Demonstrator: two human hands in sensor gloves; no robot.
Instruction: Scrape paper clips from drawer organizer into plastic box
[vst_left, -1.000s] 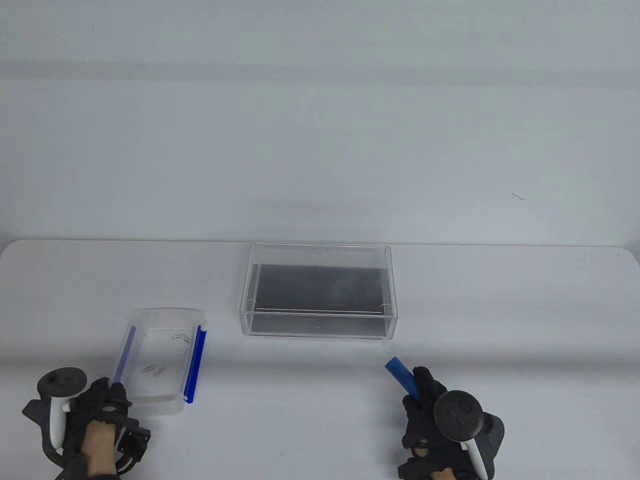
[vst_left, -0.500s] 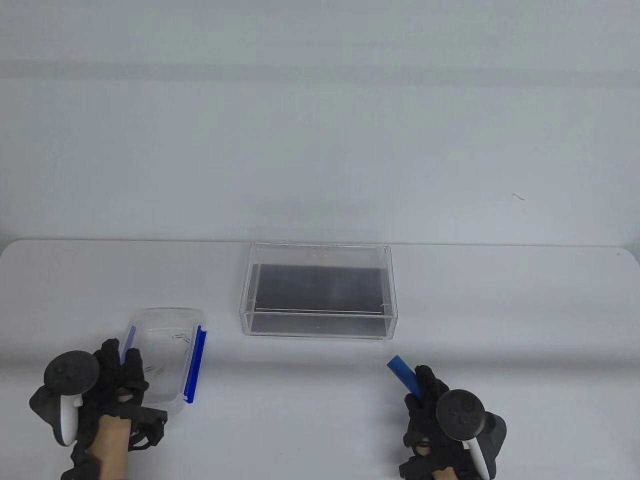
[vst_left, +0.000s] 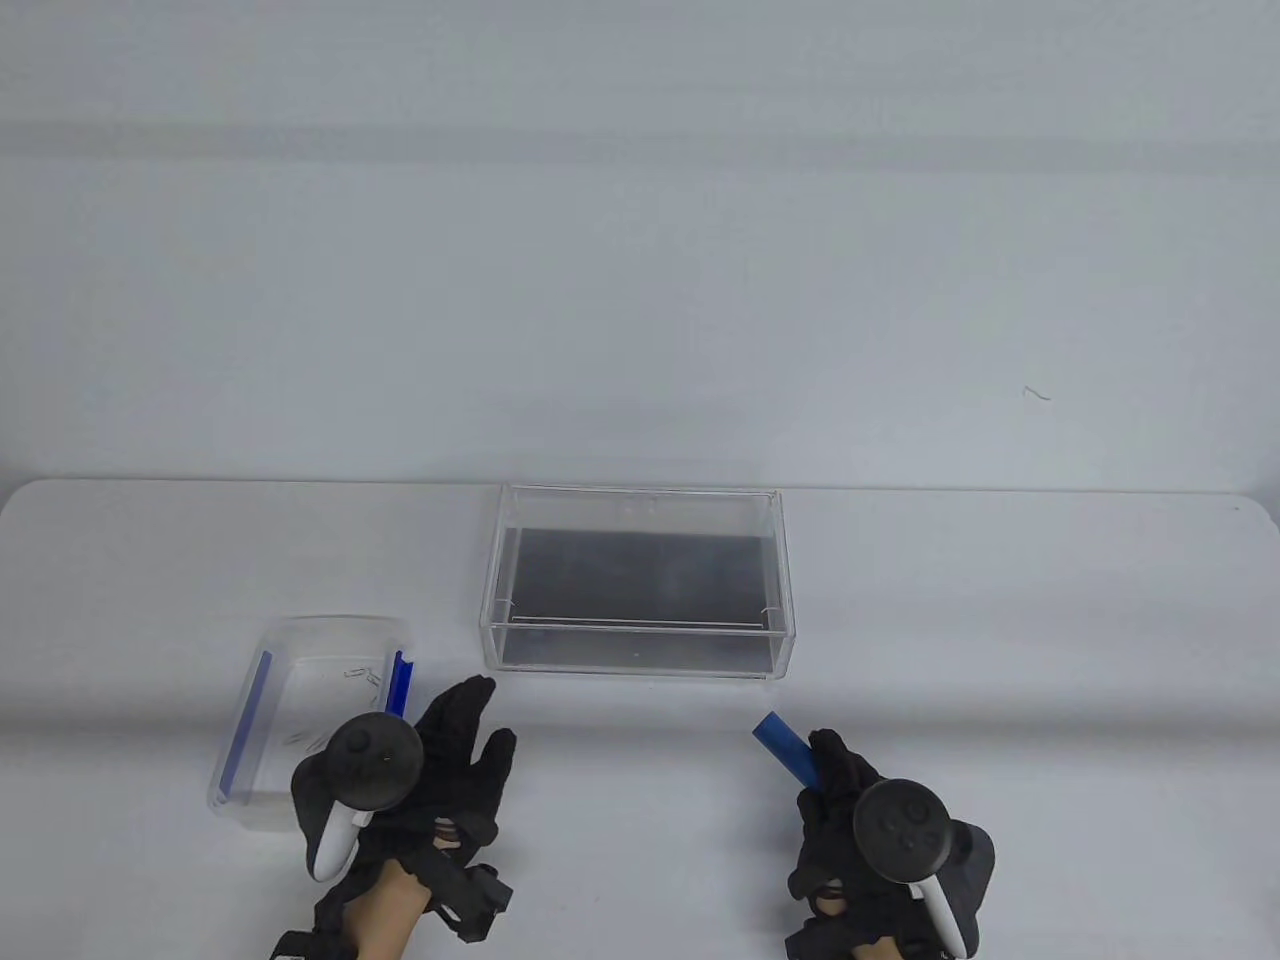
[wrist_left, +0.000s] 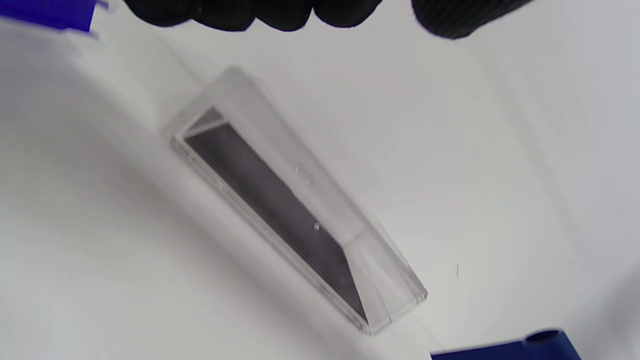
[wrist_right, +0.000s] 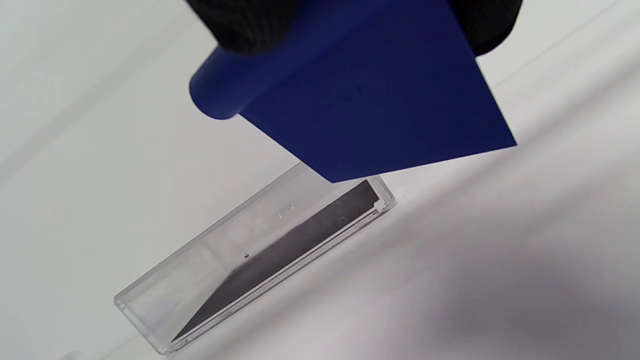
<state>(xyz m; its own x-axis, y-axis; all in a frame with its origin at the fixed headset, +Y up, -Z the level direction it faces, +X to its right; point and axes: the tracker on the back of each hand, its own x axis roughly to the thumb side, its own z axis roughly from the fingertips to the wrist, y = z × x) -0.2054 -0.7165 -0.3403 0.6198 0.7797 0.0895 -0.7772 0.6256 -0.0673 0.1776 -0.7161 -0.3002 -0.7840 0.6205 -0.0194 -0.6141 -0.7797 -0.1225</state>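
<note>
A clear drawer organizer (vst_left: 640, 580) with a dark floor stands mid-table; it also shows in the left wrist view (wrist_left: 295, 210) and the right wrist view (wrist_right: 260, 255). A clear plastic box (vst_left: 300, 720) with blue side clips holds a few paper clips (vst_left: 362, 675) at the front left. My left hand (vst_left: 455, 745) is open and empty, fingers spread, just right of the box's right blue clip (vst_left: 398, 682). My right hand (vst_left: 835, 775) grips a blue scraper (vst_left: 785, 748) at the front right, its wide blade plain in the right wrist view (wrist_right: 370, 100).
The white table (vst_left: 1000, 600) ends at a far edge just behind the organizer, with a pale wall beyond. A small dark mark (vst_left: 1036, 393) sits on the wall at the right.
My left hand has left the plastic box's near left corner, crossed over it to the right and opened. My right hand with the scraper has shifted slightly left.
</note>
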